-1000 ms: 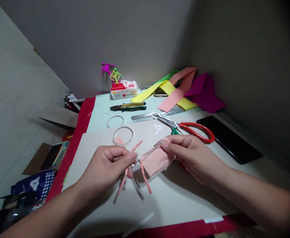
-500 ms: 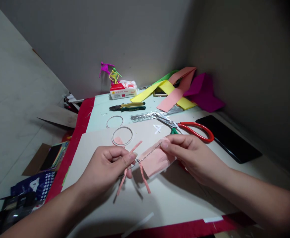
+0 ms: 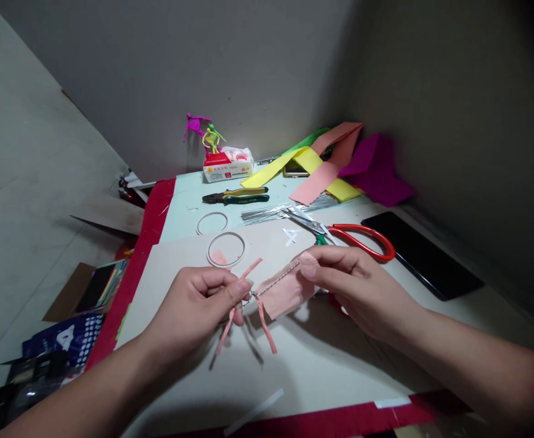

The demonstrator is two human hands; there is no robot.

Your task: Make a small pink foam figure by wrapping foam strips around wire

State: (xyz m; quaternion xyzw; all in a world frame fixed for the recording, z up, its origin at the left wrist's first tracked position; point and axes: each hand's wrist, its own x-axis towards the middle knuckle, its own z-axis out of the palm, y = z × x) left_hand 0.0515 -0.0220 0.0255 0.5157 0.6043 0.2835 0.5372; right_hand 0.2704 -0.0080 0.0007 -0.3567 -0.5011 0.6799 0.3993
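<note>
Pink crepe paper point(image 3: 287, 295) and twisted wire point(image 3: 276, 283) sit pinched between both hands point(image 3: 191, 304) point(image 3: 362, 292), red-handled scissors point(image 3: 362, 239) just beyond.

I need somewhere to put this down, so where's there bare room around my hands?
The widest bare patch is the cream card below your left hand and right hand, bordered by the red strip along the near edge. There's also room right of your right hand, below the black device. The far end is crowded: pliers, wire bundle, scissors, paper strips.

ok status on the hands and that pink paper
Left hand pinching twisted wire, pink strips hanging. Right hand gripping pink paper at wire's end. Red-handled scissors beyond right hand, apart.
</note>
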